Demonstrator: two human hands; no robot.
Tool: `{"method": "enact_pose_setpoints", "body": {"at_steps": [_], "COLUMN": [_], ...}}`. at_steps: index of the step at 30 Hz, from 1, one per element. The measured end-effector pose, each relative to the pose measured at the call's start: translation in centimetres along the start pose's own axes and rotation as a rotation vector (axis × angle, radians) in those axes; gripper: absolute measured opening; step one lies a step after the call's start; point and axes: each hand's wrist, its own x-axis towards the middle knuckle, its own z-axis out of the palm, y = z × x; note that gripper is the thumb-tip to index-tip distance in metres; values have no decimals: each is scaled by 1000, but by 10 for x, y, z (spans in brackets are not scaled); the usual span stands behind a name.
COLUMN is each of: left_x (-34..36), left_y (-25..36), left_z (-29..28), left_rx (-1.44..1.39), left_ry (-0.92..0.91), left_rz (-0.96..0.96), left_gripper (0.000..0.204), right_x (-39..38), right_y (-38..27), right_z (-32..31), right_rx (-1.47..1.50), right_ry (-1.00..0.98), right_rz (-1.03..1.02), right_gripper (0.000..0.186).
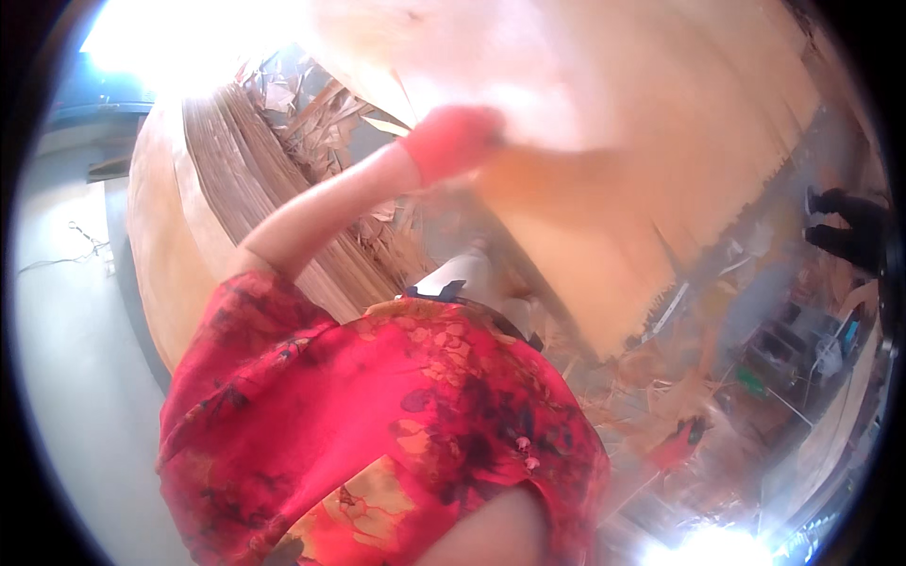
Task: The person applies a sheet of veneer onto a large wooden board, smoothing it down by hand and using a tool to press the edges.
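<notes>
My left hand (455,143), in a red glove, reaches forward and grips the edge of a large pale wood veneer sheet (679,104). The fingers are blurred where they meet the sheet. The sheet is tilted and fills the upper right, with a ragged edge along its right side. Down at the lower right is my right hand (678,445), also in a red glove with dark fingertips. It is apart from the sheet, over scrap-strewn ground, and motion smears its fingers.
A thick stack of veneer sheets (236,160) stands to my left. Torn veneer scraps (316,113) lie beyond it. Another person's dark-clothed legs (845,222) show at the far right. Crates (779,349) and loose items sit below them. A pale wall (71,349) runs along the left.
</notes>
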Motion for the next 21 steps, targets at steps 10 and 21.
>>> {"method": "enact_pose_setpoints", "body": {"at_steps": [10, 21], "left_x": [12, -11], "left_y": [-9, -9], "left_z": [16, 92], "left_rx": [37, 38], "left_ry": [-188, -19], "left_rz": [-90, 49], "left_gripper": [21, 21], "right_x": [-47, -210], "right_y": [-84, -162], "right_z": [107, 303], "right_rx": [42, 165], "right_ry": [-455, -1600], "right_rz": [-234, -200], "right_gripper": [35, 42]}}
